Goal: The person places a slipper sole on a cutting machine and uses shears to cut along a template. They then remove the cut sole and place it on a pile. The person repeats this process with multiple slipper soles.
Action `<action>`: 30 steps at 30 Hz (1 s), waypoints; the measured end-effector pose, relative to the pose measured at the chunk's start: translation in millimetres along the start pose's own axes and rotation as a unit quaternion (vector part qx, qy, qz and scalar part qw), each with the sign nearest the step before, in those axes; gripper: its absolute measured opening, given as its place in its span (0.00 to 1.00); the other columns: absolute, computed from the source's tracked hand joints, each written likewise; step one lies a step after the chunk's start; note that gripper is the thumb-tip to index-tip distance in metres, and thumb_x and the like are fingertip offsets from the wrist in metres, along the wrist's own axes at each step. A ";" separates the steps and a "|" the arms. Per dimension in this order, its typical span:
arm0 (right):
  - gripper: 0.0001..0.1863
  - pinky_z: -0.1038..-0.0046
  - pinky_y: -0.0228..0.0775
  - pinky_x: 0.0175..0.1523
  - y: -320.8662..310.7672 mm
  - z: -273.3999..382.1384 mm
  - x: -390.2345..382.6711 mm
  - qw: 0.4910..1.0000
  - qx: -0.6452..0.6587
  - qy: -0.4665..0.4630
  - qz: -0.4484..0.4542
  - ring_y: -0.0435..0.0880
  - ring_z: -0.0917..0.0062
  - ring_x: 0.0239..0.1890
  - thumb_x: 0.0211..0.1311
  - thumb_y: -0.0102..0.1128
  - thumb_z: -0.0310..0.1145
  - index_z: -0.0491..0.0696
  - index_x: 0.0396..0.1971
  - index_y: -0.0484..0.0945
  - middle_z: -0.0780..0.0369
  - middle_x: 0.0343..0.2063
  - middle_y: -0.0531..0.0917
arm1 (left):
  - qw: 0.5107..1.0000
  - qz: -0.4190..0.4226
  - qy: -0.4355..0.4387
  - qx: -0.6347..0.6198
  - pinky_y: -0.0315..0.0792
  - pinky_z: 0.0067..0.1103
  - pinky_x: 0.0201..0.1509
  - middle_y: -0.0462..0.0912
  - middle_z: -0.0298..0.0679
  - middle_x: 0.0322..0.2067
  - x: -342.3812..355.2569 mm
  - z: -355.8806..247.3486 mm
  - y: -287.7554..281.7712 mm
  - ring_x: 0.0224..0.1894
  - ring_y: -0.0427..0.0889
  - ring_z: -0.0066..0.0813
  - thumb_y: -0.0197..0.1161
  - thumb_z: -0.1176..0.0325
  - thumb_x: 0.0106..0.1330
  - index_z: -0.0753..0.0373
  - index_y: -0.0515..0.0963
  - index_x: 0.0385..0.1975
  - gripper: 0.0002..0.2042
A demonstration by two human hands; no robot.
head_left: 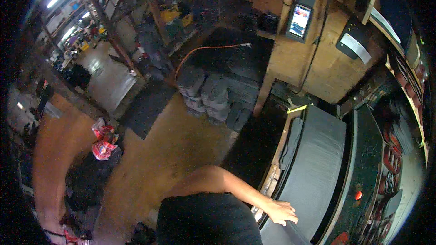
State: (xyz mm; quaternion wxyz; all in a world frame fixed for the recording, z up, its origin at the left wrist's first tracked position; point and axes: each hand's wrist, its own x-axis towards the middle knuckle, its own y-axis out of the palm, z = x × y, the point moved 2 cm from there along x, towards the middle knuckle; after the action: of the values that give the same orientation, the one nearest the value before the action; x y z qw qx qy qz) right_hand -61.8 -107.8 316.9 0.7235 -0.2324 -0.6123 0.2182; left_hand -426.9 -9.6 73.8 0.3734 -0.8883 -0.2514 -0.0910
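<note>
My left hand (280,212) reaches in from the lower middle, its bare forearm stretched to the right from a black sleeve (206,220). Its fingers are curled over the edge of a dark grey flat piece (294,234), thumb toward the lower edge of the picture. This piece is at the near end of a long grey, belt-like surface (318,154) and runs out of view below. A narrow dark grey strip (290,143) lies along the left side of that surface. My right hand is not in view.
A dark machine housing (363,168) with a red button (358,195) borders the belt's right side. Beyond stand stacked grey pieces (213,95), with an orange cord (204,47) above. A lit screen (299,20) hangs on the wooden panel. Red-and-white plastic bags (104,145) are at left.
</note>
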 end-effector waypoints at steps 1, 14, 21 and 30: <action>0.23 0.59 0.74 0.53 8.1 19.3 -31.6 0.997 0.037 -0.018 0.072 0.83 0.55 0.42 0.58 0.68 0.45 0.39 0.43 0.82 0.49 0.38 0.84 | 0.999 -0.013 -0.007 0.045 0.75 0.41 0.43 0.81 0.43 0.39 -4.4 -3.7 2.8 0.50 0.76 0.46 0.70 0.63 0.56 0.61 0.71 0.53 0.25; 0.25 0.59 0.72 0.59 95.0 -25.6 -262.5 0.854 0.369 0.336 0.148 0.83 0.57 0.47 0.60 0.71 0.47 0.42 0.48 0.82 0.49 0.44 0.85 | 0.949 -0.149 -0.169 -0.221 0.65 0.36 0.60 0.70 0.47 0.46 -20.7 -2.3 80.5 0.54 0.71 0.45 0.65 0.72 0.60 0.64 0.65 0.51 0.21; 0.33 0.69 0.69 0.43 158.5 3.5 -237.1 0.813 0.174 0.553 -0.051 0.76 0.73 0.34 0.77 0.42 0.54 0.36 0.38 0.82 0.58 0.30 0.81 | 0.931 0.173 -0.273 -0.172 0.71 0.38 0.54 0.77 0.54 0.44 39.4 74.0 -1.7 0.51 0.77 0.49 0.63 0.64 0.68 0.66 0.67 0.54 0.20; 0.19 0.74 0.73 0.39 189.3 69.9 -247.5 0.751 0.325 0.570 -0.074 0.79 0.78 0.29 0.79 0.45 0.43 0.42 0.40 0.78 0.62 0.27 0.80 | 0.826 -0.367 -0.229 -0.362 0.73 0.24 0.35 0.78 0.31 0.39 141.0 129.9 -268.0 0.42 0.76 0.21 0.64 0.52 0.68 0.58 0.75 0.46 0.17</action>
State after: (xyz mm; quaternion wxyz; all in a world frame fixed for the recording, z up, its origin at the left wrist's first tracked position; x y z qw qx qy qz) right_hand -175.0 -100.7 18.3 0.9841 -0.0184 0.0065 0.1767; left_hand -447.4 295.3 197.0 -0.1039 -0.7976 -0.5856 -0.1000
